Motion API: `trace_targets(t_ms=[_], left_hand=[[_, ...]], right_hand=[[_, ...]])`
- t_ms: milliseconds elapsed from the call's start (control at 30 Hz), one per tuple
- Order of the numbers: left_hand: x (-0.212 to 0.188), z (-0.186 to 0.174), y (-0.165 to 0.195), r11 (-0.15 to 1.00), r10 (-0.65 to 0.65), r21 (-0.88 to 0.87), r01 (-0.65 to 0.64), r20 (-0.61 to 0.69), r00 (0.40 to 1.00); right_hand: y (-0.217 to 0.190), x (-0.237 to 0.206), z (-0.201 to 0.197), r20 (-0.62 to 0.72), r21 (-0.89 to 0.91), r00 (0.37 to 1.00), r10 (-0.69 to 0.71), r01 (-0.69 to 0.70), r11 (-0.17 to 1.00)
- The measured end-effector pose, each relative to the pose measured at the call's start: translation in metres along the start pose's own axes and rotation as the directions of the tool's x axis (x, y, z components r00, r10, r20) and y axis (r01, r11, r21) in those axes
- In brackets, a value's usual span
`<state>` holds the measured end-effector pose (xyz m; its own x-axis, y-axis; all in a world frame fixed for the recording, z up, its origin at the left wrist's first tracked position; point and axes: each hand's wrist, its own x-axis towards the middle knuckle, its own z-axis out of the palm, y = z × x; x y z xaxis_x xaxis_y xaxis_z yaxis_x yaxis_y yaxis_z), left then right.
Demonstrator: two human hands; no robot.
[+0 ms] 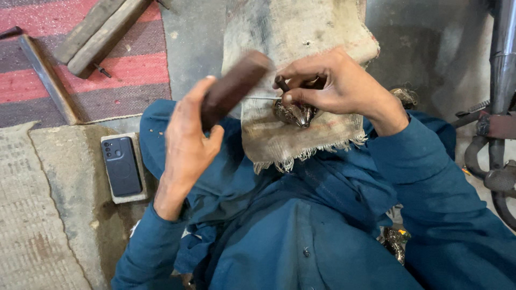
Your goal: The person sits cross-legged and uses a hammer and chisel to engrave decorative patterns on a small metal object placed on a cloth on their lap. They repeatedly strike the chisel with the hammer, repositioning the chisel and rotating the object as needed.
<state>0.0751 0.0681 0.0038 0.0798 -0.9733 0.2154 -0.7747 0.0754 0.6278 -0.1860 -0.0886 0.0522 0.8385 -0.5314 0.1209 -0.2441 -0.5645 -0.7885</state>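
My left hand [188, 134] grips a dark brown wooden block [234, 86], raised and tilted toward the centre. My right hand [333, 86] pinches a thin dark tool [281, 84] whose tip rests on a small shiny engraved metal piece [294, 114]. That piece lies on a worn sackcloth-covered block [301, 32] in front of me. A thin metal rod [260, 98] runs between the wooden block and the metal piece. My blue sleeves and lap fill the lower part of the view.
A dark phone [122, 165] lies on a small white slab at the left. Wooden bars [97, 32] rest on a red striped rug [129, 70]. Metal pipes [502, 80] stand at the right edge. Another ornate metal piece [395, 241] sits low by my leg.
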Motion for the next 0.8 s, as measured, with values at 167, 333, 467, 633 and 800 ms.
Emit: trace_targets(t_ms=[167, 333, 467, 633, 800], left_hand=[[0.005, -0.006, 0.003, 0.983, -0.110, 0.155, 0.094, 0.099, 0.989], [0.007, -0.006, 0.002, 0.998, 0.042, 0.052, -0.041, -0.020, 0.999], [0.009, -0.006, -0.001, 0.975, 0.140, -0.150, -0.164, -0.160, 0.977], [0.012, -0.007, -0.003, 0.993, 0.094, -0.064, -0.099, -0.075, 0.993], [0.014, -0.008, -0.004, 0.993, 0.114, 0.032, -0.113, -0.037, 0.993]], right_hand=[[0.000, 0.001, -0.002, 0.006, -0.002, 1.000, -0.027, 0.027, 1.000], [-0.001, 0.001, -0.004, 0.039, -0.016, 0.999, 0.009, -0.008, 1.000], [-0.001, 0.000, -0.005, 0.037, -0.008, 0.999, -0.011, 0.011, 1.000], [0.002, 0.001, -0.006, 0.047, -0.019, 0.997, -0.056, 0.057, 0.998], [0.006, 0.002, -0.008, 0.050, -0.046, 0.993, -0.108, 0.110, 0.993]])
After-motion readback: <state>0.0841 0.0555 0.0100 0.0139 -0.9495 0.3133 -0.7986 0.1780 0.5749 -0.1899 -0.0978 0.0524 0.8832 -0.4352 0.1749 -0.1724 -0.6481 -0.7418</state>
